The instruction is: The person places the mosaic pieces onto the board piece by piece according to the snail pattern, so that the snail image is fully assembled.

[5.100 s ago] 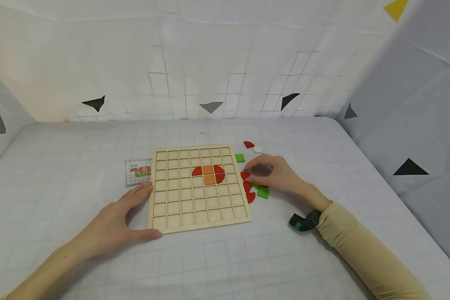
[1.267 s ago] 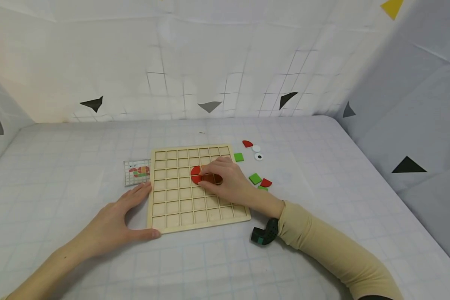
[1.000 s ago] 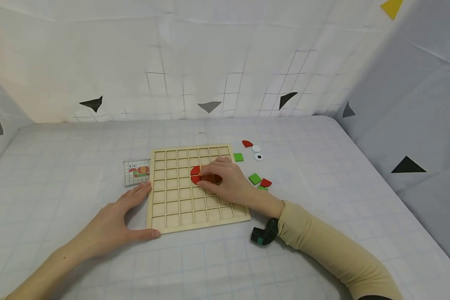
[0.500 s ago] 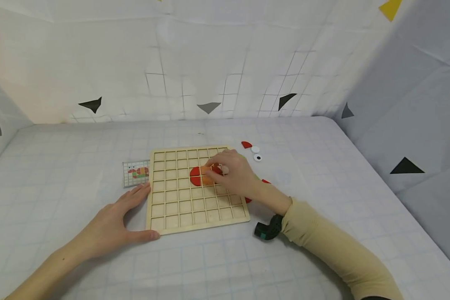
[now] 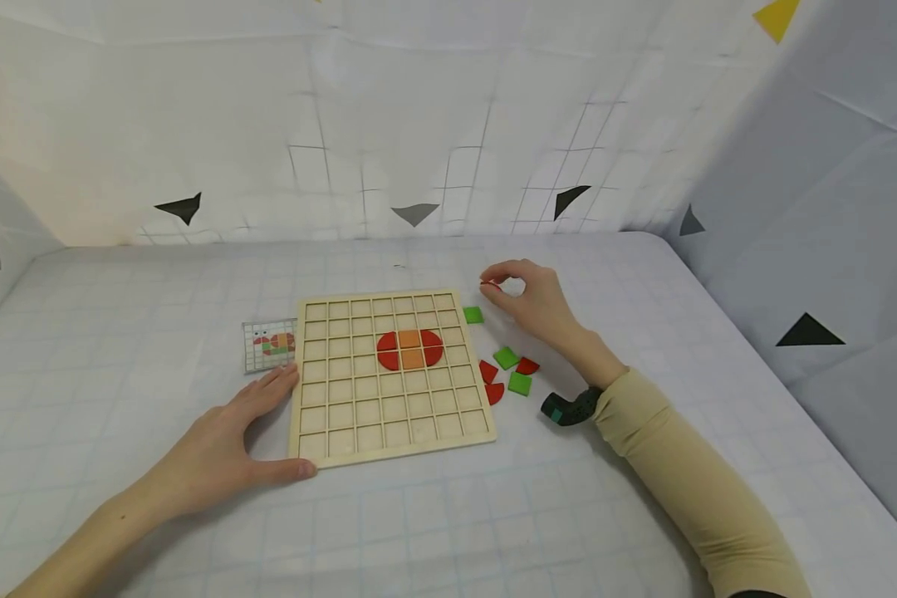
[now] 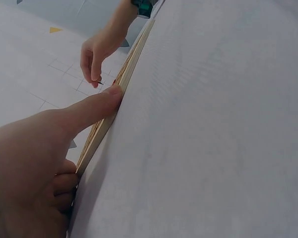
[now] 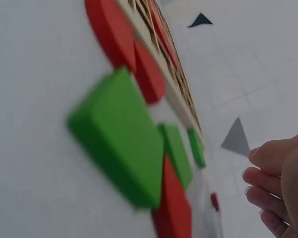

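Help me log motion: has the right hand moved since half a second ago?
Yes: the right hand moved off the board, rightward and farther back.

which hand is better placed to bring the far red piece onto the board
The right hand, most likely: it is at that red piece, right of the board. The left hand touches the board's left edge, farther from the piece.

The right hand [image 5: 532,301] is moving off the board [image 5: 370,390] and is now stooping over the table beyond its far right corner, a red quarter piece [image 5: 491,285] showing between thumb and forefinger. A second red quarter [image 5: 389,360] is now rounding out the near left of the red-and-orange shape [image 5: 409,338], and two red pieces [image 5: 488,371], down from three, are lying along the right edge.
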A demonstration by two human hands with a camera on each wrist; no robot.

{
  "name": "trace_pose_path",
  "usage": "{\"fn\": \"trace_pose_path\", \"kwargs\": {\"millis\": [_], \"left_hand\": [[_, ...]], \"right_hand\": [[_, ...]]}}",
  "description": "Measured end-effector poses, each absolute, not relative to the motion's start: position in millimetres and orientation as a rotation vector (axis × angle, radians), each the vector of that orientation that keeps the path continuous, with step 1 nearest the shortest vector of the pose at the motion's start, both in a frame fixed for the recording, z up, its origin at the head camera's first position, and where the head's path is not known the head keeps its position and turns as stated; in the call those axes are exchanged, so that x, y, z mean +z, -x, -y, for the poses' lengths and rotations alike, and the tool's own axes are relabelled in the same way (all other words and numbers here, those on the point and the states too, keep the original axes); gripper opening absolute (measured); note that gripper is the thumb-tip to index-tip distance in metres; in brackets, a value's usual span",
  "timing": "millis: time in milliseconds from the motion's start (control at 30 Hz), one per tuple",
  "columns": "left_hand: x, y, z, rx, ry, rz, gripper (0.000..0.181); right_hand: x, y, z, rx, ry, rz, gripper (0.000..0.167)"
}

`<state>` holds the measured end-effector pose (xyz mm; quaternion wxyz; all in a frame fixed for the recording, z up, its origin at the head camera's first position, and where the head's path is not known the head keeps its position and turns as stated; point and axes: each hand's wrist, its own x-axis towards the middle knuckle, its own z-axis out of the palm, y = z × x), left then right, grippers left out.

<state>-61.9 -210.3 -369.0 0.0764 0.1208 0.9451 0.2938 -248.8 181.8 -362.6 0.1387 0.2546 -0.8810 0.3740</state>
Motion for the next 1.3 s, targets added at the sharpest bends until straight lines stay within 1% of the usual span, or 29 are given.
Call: {"fn": "trace_pose_path", "kwargs": {"millis": [133, 333, 667, 800, 1033, 1300], "left_hand": [[-369.8, 62.2, 210.7, 0.877, -0.361, -2.833, 0.114], [-369.7, 62.4, 210.5, 0.878, -0.364, -2.838, 0.114], [-368.6, 61.9, 209.9, 0.874, -0.358, -2.83, 0.113], [-368.6, 61.8, 209.7, 0.867, -0.353, -2.829, 0.113], [-368.1, 61.4, 210.3, 0.86, -0.348, -2.836, 0.113], [-368.1, 61.4, 209.0, 0.879, -0.355, -2.829, 0.113]], "right_hand": [[-369.6, 254.7, -192.6, 1.08, -0.627, 2.649, 0.023], [-381.1, 261.8, -199.0, 1.054, -0.635, 2.7, 0.029], [-388.9, 263.5, -200.3, 1.029, -0.674, 2.633, 0.02], [-390.6, 263.9, -201.3, 1.027, -0.659, 2.635, 0.019], [-389.5, 261.7, -199.9, 1.024, -0.624, 2.651, 0.023], [-387.1, 259.4, -199.4, 1.003, -0.619, 2.649, 0.019]]}}
